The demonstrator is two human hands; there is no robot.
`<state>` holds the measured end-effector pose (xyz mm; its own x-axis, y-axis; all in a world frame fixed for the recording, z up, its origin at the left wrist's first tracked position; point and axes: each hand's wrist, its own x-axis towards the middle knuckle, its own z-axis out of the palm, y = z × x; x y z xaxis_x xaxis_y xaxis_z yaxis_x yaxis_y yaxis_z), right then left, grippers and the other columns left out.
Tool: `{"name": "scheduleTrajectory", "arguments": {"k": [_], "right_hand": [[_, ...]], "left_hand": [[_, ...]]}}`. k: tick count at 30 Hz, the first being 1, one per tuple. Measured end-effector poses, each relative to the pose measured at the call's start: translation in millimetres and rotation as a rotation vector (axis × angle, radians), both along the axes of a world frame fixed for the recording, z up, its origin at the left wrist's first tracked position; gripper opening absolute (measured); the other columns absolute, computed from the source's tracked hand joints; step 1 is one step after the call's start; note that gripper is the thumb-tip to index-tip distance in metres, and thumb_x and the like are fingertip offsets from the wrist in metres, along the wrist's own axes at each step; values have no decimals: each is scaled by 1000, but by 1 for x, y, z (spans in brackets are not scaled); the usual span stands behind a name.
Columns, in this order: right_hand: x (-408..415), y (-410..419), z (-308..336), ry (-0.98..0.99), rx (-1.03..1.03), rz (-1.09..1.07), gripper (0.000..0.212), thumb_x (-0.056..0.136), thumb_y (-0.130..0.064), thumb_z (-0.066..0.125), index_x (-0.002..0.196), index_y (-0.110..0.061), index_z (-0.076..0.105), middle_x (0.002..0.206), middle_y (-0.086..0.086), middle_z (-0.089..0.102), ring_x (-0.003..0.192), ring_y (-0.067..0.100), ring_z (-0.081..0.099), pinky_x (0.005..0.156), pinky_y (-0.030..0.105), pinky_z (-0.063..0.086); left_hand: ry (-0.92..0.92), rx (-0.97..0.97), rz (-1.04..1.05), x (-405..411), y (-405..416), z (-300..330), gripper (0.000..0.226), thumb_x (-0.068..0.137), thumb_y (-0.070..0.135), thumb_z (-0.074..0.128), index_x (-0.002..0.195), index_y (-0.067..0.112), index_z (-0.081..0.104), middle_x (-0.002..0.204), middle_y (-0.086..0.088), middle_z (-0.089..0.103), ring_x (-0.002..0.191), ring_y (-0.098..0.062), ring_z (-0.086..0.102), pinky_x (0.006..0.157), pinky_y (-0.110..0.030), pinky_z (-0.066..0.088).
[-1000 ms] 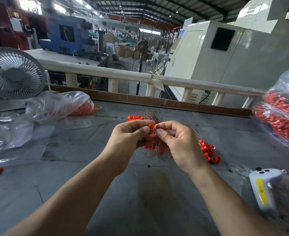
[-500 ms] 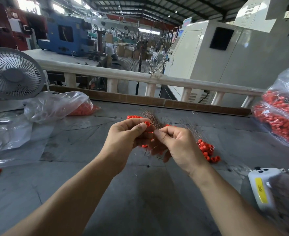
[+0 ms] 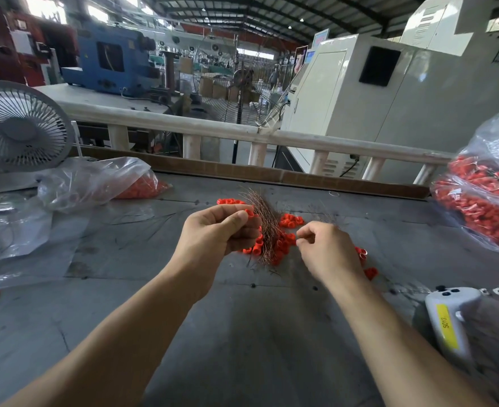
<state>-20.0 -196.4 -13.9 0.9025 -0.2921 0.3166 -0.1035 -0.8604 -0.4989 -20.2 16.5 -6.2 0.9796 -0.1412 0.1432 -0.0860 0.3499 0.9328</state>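
Wire bundle (image 3: pixel 267 230): thin copper strands, held roughly upright at frame centre, just above the table (image 3: pixel 242 333). The left hand (image 3: pixel 219 230) grips it with curled fingers and pinches one red ring (image 3: pixel 249 213) between thumb and forefinger against the strands. The right hand (image 3: pixel 327 251) is just right of the bundle, apart from it, with fingers curled and thumb and forefinger tips together; cannot tell if they hold anything. Loose red rings (image 3: pixel 291 221) lie on the table around the base of the bundle. Clear bags of red rings sit at left (image 3: pixel 95 183) and at the right edge (image 3: pixel 483 207). A fan (image 3: pixel 19 127) stands at upper left.
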Motion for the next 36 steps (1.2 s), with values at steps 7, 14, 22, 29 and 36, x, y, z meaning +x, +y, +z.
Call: {"name": "scheduleTrajectory", "arguments": {"k": [7, 14, 22, 29, 36], "right_hand": [[7, 12, -3, 43, -210, -45, 21, 100, -35, 62, 102, -18, 75, 103, 4, 71, 100, 29, 66, 78, 34, 50], [10, 12, -4, 67, -236, -121, 15, 99, -34, 62, 98, -21, 71, 101, 0, 70, 92, 26, 64, 69, 31, 40], [10, 12, -2, 60, -202, -107, 14, 98, -31, 62, 105, -20, 67, 106, 0, 66, 92, 26, 61, 72, 32, 42], [10, 12, -2, 98, -236, -96, 17, 100, -30, 62, 102, -16, 71, 108, 3, 67, 101, 26, 64, 75, 32, 44], [8, 12, -1, 68, -176, -69, 22, 97, -39, 68, 98, -18, 64, 95, 2, 69, 84, 23, 56, 70, 30, 39]], "left_hand": [[6, 12, 6, -2, -2, 1, 15, 99, 4, 62, 102, 6, 76, 98, -20, 77, 86, -30, 74, 80, -37, 62], [4, 12, 4, -4, -2, 3, 15, 99, 3, 61, 104, 3, 75, 98, -20, 77, 85, -30, 73, 80, -37, 63], [4, 19, 4, -4, -2, 3, 15, 99, 4, 62, 103, 4, 75, 98, -19, 77, 86, -30, 73, 82, -39, 63], [9, 26, 7, -4, -2, 3, 14, 98, 5, 63, 104, 5, 75, 98, -19, 77, 87, -30, 74, 82, -38, 62], [11, 29, 5, -5, -2, 4, 15, 99, 4, 62, 103, 5, 76, 97, -18, 77, 86, -29, 74, 79, -35, 62]]}}
